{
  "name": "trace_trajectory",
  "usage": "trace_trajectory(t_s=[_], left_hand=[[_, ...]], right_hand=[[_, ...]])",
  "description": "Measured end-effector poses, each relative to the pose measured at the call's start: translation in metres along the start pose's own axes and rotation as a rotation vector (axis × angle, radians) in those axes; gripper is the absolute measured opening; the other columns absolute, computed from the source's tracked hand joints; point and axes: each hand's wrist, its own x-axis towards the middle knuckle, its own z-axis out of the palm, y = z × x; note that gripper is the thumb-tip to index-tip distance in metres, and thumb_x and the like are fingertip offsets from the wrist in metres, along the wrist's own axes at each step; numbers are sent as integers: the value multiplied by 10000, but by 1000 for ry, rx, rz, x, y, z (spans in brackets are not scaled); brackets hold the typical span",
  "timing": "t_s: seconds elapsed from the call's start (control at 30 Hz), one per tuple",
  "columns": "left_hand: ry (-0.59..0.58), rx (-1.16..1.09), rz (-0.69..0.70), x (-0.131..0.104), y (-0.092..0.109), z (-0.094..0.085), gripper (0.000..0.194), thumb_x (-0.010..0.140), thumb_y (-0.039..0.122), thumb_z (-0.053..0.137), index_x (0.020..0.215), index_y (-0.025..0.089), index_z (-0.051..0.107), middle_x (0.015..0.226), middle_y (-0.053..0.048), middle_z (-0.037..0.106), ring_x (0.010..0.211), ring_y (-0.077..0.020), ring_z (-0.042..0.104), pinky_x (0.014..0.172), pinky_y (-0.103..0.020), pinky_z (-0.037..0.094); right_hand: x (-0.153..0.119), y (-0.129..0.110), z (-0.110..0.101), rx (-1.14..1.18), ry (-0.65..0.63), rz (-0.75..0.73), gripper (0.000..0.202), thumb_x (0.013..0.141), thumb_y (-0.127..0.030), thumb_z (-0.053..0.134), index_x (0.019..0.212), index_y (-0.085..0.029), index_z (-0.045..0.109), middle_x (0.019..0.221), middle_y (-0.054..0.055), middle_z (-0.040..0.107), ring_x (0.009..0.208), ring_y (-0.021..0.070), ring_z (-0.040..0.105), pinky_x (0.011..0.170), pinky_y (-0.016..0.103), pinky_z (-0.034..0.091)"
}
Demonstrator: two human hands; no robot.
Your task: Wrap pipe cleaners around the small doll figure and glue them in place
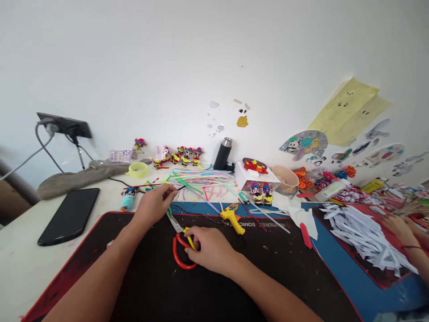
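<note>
Nearby: glue gun [233, 218], phone [69, 215], pipe cleaners [204, 182]
Scissors [180, 243]: tips up-left, handles near
Right hand [209, 249]: gripping handles
Left hand [154, 202]: pinching black stem [181, 188]

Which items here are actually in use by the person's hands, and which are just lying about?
In use:
- red-handled scissors, under the right hand
- thin dark stem, pinched by the left hand
- pile of pipe cleaners, just beyond that hand

Lying about:
- yellow glue gun
- black phone
- tape roll
- black flask
- white paper strips, beside another person's hand
</note>
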Motion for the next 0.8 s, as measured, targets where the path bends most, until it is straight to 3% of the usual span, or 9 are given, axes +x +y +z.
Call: trace_trajectory(t_s=[0.1, 0.17, 0.37, 0.57, 0.8], left_hand=[[6, -72, -37, 1, 2, -2, 267, 888, 480, 543, 860, 252, 678, 772, -27, 761, 715, -237, 679, 692, -315, 481], [-51, -172, -77, 2, 1, -3, 285, 875, 513, 569, 823, 248, 662, 748, -20, 744, 686, -229, 665, 672, -315, 477], [-366, -400, -182, 2, -4, -3, 384, 806, 610, 645, 761, 229, 639, 721, -34, 765, 546, -194, 661, 527, -293, 463], [-675, -624, -385, -6, 1, -2, 429, 747, 589, 789, 856, 207, 626, 950, -97, 821, 697, -228, 781, 584, -299, 561], [-655, -759, -500, -9, 2, 1, 466, 698, 567, 881, 870, 199, 651, 1028, -88, 803, 794, -236, 799, 620, -287, 596]], right_hand=[[-5, 4, 3, 112, 27, 21, 291, 832, -233, 777, 1121, -224, 752, 745, -36, 675, 675, 141, 598, 642, 252, 365], [-6, 8, 7, 217, 58, 37, 253, 822, -208, 764, 1074, -214, 747, 709, -51, 641, 611, 121, 547, 616, 245, 360], [-2, 22, 18, 601, 159, 137, 228, 818, -257, 762, 1033, -192, 721, 709, -46, 582, 597, 112, 482, 579, 234, 379], [1, 28, 22, 867, 172, 152, 320, 811, -405, 786, 1005, -177, 671, 687, -58, 532, 569, 108, 462, 563, 246, 366], [0, 24, 27, 991, 199, 155, 402, 777, -466, 852, 983, -184, 652, 665, -70, 529, 553, 96, 449, 550, 238, 356]])
